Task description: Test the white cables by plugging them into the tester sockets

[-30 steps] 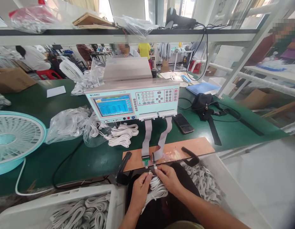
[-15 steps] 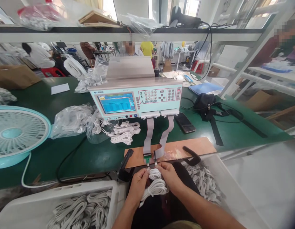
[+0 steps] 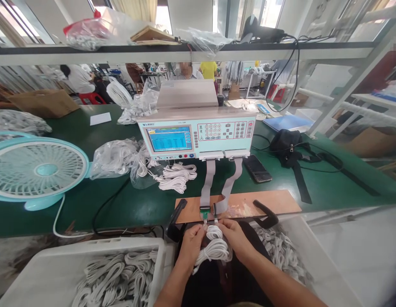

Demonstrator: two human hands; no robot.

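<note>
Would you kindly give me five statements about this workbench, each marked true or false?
1. The left hand and the right hand are both at the coiled white cable. True.
2. The screen of the tester is dark. False: it is lit, mostly blue.
3. Two grey ribbon cables come down from the tester's front. True.
4. The large turquoise fan stands to the right of the tester. False: it stands to the left.
5. The black phone lies on the green table. True.
</note>
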